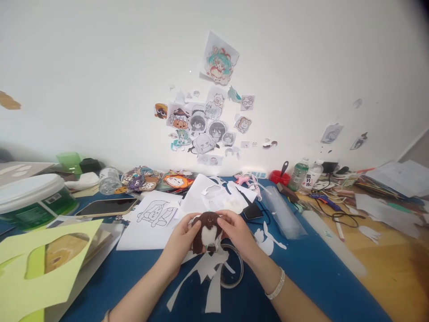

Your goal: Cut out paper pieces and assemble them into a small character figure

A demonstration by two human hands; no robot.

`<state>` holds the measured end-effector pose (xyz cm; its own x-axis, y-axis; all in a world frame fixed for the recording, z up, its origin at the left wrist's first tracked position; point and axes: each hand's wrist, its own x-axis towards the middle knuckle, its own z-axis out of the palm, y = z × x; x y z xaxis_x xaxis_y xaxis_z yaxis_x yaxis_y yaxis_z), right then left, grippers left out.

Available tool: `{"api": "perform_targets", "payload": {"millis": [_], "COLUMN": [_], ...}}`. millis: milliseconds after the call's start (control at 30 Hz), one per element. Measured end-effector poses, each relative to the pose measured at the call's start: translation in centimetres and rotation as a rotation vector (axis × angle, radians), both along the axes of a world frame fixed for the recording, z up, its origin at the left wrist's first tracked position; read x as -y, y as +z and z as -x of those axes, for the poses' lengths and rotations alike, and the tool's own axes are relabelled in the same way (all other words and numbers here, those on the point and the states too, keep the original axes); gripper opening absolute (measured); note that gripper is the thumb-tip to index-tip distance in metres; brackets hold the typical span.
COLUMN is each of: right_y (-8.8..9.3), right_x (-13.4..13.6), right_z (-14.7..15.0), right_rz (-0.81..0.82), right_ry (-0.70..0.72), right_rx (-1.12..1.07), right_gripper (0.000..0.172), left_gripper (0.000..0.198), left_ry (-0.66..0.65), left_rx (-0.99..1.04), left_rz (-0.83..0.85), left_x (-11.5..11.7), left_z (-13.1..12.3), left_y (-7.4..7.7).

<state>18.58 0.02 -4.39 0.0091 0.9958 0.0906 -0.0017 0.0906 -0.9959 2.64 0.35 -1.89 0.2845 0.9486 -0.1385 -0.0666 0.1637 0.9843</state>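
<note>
Between both hands is a small brown-and-white cutout figure, held up over the blue mat. My left hand grips its left edge, with the thumb pressed on the front. On the opposite side, my right hand pinches the upper right edge. Both hands are closed on the piece, and the fingers behind it are hidden. Just below lie white paper scraps, partly over a roll of tape. A sheet with a line drawing rests left of my left hand.
A phone and a white-lidded tub stand left, behind yellow cut paper. Clear plastic film, a red bowl, bottles and a glue gun are on the right. Drawings hang on the wall.
</note>
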Motion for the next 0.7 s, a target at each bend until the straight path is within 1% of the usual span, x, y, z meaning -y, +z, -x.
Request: {"api": "perform_targets", "payload": {"millis": [100,200,300,400,467,533,567,600,633,700], "right_y": [-0.5,-0.7,-0.6,-0.4,0.0,0.6,0.9,1.2,1.4,1.6], "right_x": [-0.2,-0.3,-0.2,-0.1,0.0,0.4,0.6,0.8,1.1,1.4], "right_z": [-0.1,-0.1,0.0,0.1,0.0,0.0,0.0,0.0,0.1,0.4], "right_rz": [-0.002,-0.048,-0.070,-0.097,-0.121,-0.189,-0.245,-0.310,-0.374,-0.470], "right_ry": [0.072,0.085,0.110,0.088,0.017,-0.104,-0.143,-0.150,-0.126,-0.033], "right_rx": [0.014,0.048,0.095,0.197,0.275,0.370,0.438,0.516,0.598,0.743], "right_gripper": [0.027,0.029,0.033,0.033,0.033,0.030,0.027,0.022,0.018,0.014], "left_gripper": [0.048,0.048,0.044,0.042,0.041,0.040,0.040,0.039,0.039,0.039], "left_ry": [0.051,0.077,0.096,0.108,0.114,0.124,0.135,0.149,0.166,0.196], "left_rx": [0.020,0.018,0.023,0.006,-0.002,0.008,0.016,0.024,0.029,0.042], "left_rz": [-0.035,-0.056,-0.063,-0.071,-0.080,-0.082,-0.077,-0.072,-0.069,-0.066], "left_x": [0.0,-0.1,-0.1,0.0,-0.1,-0.2,-0.2,-0.3,-0.4,-0.5], "left_z": [0.0,-0.1,-0.1,-0.1,0.0,0.1,0.2,0.2,0.3,0.4], "left_y": [0.2,0.0,-0.2,-0.2,-0.2,-0.2,-0.3,-0.3,-0.3,-0.4]}}
